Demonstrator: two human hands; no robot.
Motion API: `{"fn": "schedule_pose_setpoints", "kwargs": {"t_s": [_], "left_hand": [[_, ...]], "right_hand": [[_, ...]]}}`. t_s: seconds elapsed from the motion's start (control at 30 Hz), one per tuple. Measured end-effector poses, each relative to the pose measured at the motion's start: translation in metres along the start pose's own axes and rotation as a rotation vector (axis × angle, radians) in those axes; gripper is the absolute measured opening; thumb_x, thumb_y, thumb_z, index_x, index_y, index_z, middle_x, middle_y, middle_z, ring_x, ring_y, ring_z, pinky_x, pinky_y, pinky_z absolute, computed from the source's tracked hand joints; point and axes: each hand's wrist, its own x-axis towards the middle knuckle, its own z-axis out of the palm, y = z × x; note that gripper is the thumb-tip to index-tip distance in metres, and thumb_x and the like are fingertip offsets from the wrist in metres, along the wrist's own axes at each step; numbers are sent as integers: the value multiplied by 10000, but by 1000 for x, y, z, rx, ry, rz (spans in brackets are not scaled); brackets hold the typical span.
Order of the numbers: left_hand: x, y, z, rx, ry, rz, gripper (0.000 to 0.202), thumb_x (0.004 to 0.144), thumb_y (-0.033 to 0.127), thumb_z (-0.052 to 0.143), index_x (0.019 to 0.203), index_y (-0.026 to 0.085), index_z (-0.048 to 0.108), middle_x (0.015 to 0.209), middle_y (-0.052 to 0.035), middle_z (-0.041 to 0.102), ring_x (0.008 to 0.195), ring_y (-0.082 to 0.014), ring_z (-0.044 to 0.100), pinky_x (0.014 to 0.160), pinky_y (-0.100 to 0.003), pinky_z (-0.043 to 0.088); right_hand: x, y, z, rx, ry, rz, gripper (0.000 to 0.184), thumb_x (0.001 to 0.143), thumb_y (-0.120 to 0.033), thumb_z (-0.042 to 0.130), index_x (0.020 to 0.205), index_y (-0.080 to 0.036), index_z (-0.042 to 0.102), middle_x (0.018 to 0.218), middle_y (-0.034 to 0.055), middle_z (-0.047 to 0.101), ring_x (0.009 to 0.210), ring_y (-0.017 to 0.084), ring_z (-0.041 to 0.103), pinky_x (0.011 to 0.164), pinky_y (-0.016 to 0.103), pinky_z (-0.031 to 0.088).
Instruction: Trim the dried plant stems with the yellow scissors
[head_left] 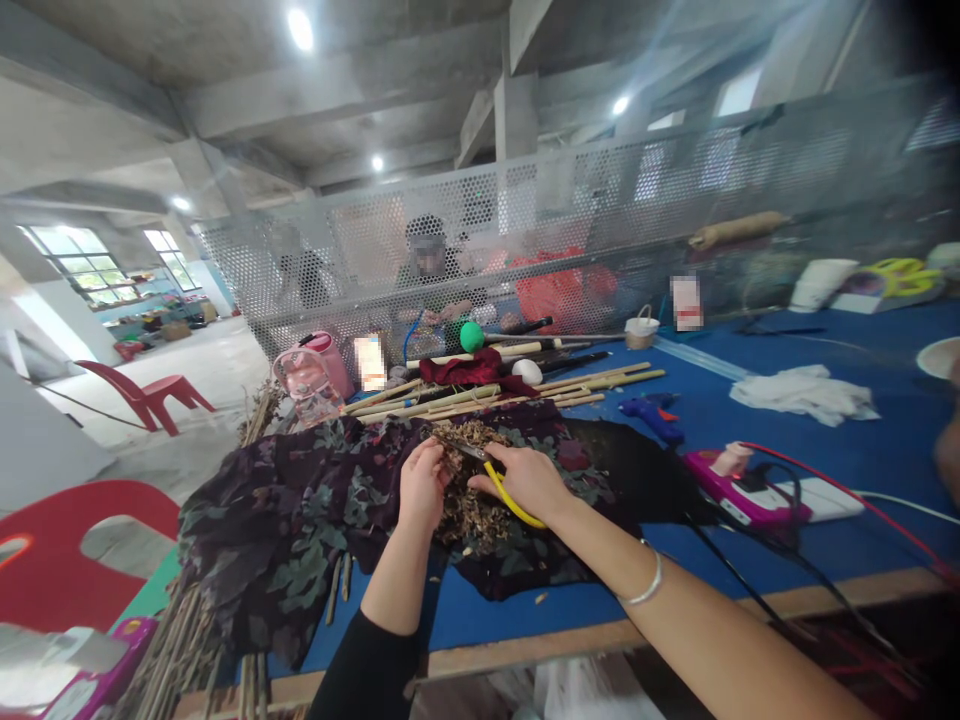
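My right hand [525, 478] is closed on yellow-handled cutters [504, 492], whose blades [461, 447] point left over a pile of dry brown plant bits [471, 500]. My left hand [421, 485] is closed, fingers pinched into the edge of that pile beside the blade tips; what it grips is too small to make out. The pile lies on a dark flowered cloth [300, 510] spread over the blue table [825, 440]. A silver bangle [646, 588] sits on my right wrist.
Bamboo sticks [510, 392] lie across the table behind the cloth, with a pink jug [315, 375], a blue glue gun [654, 415], a pink tool with cables [742, 490] and a white rag [806, 392]. A person sits behind the mesh screen [600, 200]. Red chairs [67, 550] stand left.
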Motion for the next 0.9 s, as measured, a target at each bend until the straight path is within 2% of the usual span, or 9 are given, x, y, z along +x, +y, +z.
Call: {"fn": "schedule_pose_setpoints", "kwargs": {"t_s": [0.1,0.2,0.4,0.53,0.67,0.8,0.9], "left_hand": [[2,-2,0,-106,8,-30,330,578,287,725,841,146,583,734,1,615,557,-62,542,544,-185,435],[5,-4,-1,-94,-2,-46,320,578,279,743,823,140,592,688,19,599,518,-43,516,500,-161,407],[7,-5,-1,-102,61,-67,241,597,219,740,784,130,616,694,17,602,529,-33,508,561,-175,448],[8,-6,-2,-93,51,-50,258,578,232,748,783,129,628,695,17,604,523,-32,498,555,-175,436],[6,-7,-1,-45,-3,-28,291,554,290,751,769,128,642,705,13,618,528,-40,494,567,-182,430],[4,-8,1,70,-67,1,266,583,342,725,719,127,646,641,19,605,533,-57,489,561,-182,409],[3,-9,0,108,-88,20,245,609,346,704,706,130,641,610,19,591,523,-62,478,547,-181,393]], "right_hand": [[0,0,2,19,-7,4,470,784,-642,449,991,-249,601,805,81,710,766,259,666,603,284,423],[-2,0,1,39,-35,16,478,786,-646,441,980,-241,605,795,86,708,750,253,666,590,271,411],[-2,-3,-5,-17,-101,40,492,812,-645,386,947,-230,613,754,85,698,735,236,666,584,252,397],[-2,-6,-5,-51,-118,51,475,827,-624,382,938,-215,597,768,90,694,748,237,663,602,260,406],[-3,-9,-3,-5,-50,27,483,784,-637,455,978,-208,559,861,82,675,818,237,645,654,276,425],[-2,-9,1,32,43,-4,595,705,-647,553,1072,-178,532,933,106,638,905,252,607,748,312,432],[-2,-8,3,67,60,-13,569,719,-622,558,1080,-183,536,937,106,641,896,251,611,740,316,435]]}}
